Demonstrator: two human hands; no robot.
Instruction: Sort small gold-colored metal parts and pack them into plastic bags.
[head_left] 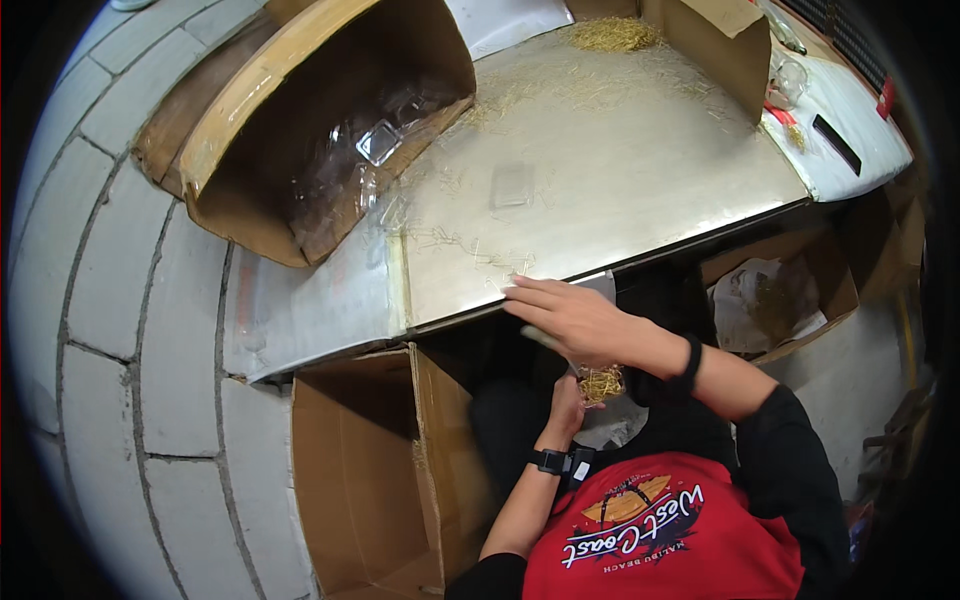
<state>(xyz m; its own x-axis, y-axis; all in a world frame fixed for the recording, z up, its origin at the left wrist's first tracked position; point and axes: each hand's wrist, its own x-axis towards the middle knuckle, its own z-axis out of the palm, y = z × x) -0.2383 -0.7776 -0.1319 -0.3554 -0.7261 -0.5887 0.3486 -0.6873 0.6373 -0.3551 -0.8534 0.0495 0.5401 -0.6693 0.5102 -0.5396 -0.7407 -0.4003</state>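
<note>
My left hand (567, 405) is below the table's front edge, gripping a small clear plastic box (602, 387) with thin gold-coloured pieces inside. Part of that box is hidden under my right forearm and hand. Fingers stretched out to the left, my right hand (568, 315) hovers at the table's edge, just above the box. Close to its fingertips, loose gold wire-like pieces (490, 262) lie scattered on the pale tabletop (600, 200). What the pieces are exactly is too small to tell.
A tipped cardboard box (250, 120) with clear plastic boxes (379, 143) sits on the table's left. A gold heap (612, 35) lies at the back. Open cartons stand below, one at left (360, 470) and one at right (840, 280). A black strip (837, 144) lies far right.
</note>
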